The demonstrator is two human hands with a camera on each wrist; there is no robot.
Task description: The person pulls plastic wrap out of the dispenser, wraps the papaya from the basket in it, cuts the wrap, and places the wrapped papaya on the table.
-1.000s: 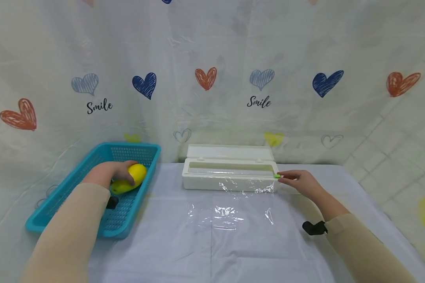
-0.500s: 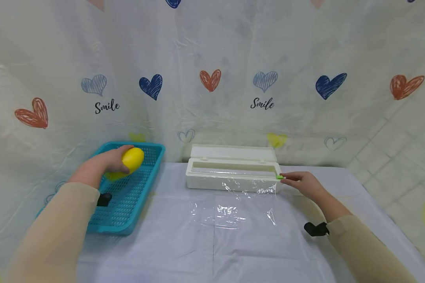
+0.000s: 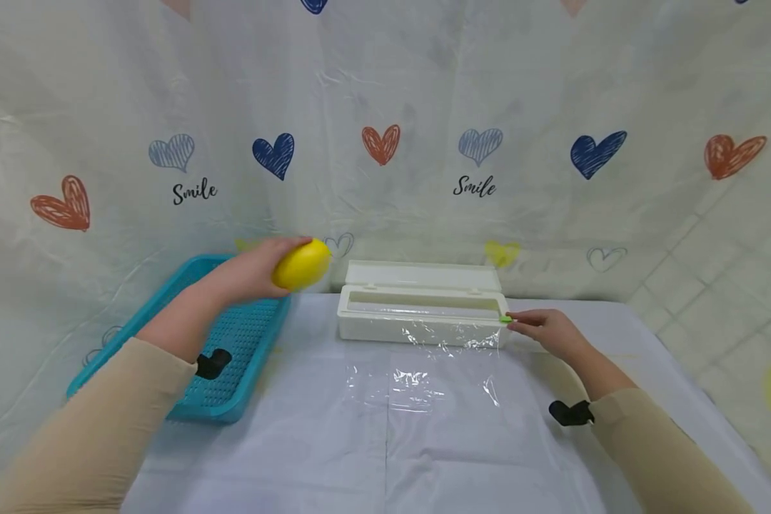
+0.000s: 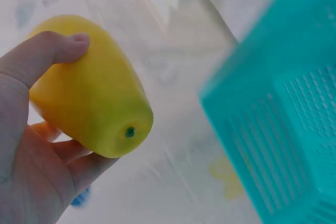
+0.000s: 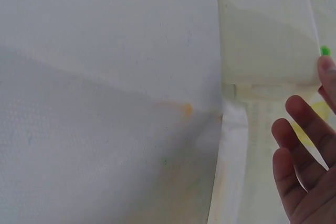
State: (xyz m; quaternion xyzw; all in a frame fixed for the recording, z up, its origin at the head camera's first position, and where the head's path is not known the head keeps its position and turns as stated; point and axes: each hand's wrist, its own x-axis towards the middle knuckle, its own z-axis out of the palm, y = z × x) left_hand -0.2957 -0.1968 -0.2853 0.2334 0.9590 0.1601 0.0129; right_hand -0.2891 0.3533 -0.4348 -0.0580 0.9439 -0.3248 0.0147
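Note:
My left hand (image 3: pixel 257 273) grips a yellow mango (image 3: pixel 302 263) in the air, above the near right corner of the teal basket (image 3: pixel 234 335). In the left wrist view the thumb lies over the mango (image 4: pixel 89 87), with the basket (image 4: pixel 283 114) blurred to the right. My right hand (image 3: pixel 540 327) rests at the right end of the white cling film box (image 3: pixel 417 310), its lid up. One fingertip (image 5: pixel 326 69) touches the small green slider (image 5: pixel 325 51), also seen as the slider (image 3: pixel 505 319) on the box's front edge. A sheet of clear film (image 3: pixel 424 371) lies pulled out on the table.
The table carries a white cloth (image 3: pixel 385 457). A pale curtain with hearts and the word "Smile" (image 3: pixel 474 187) hangs close behind the box and basket. Tiled wall (image 3: pixel 732 285) stands at the right. A black strap (image 3: pixel 568 412) sits on my right wrist.
My left hand lifted the mango out of the basket and carried it up and to the right, past the basket's right rim. The right hand stayed at the green slider.

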